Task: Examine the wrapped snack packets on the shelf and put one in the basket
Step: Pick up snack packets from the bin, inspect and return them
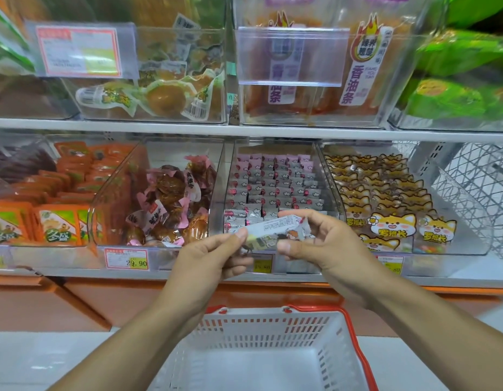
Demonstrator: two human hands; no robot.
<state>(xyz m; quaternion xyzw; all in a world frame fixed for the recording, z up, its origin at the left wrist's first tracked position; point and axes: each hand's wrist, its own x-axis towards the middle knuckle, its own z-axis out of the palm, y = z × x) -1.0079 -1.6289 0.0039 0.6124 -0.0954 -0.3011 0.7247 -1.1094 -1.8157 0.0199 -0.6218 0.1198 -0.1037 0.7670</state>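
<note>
Centre frame: left hand and right hand each pinch one end of a snack packet, fingers curled. White basket at bottom centre.

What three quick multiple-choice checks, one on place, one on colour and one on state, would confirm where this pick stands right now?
1. Where is the held snack packet?
A. In the basket
B. Between both hands, in front of the lower shelf
C. On the upper shelf

2. What colour is the basket's handle?
A. Blue
B. Green
C. Orange-red

3. What is the state of the white basket?
A. Nothing visible inside
B. Full of packets
C. Turned upside down

Answers:
1 B: the left hand and right hand each pinch one end of it, above the basket.
2 C: the handle along the right rim is orange-red.
3 A: the bare white floor shows, though the view cuts off its near part.
</note>
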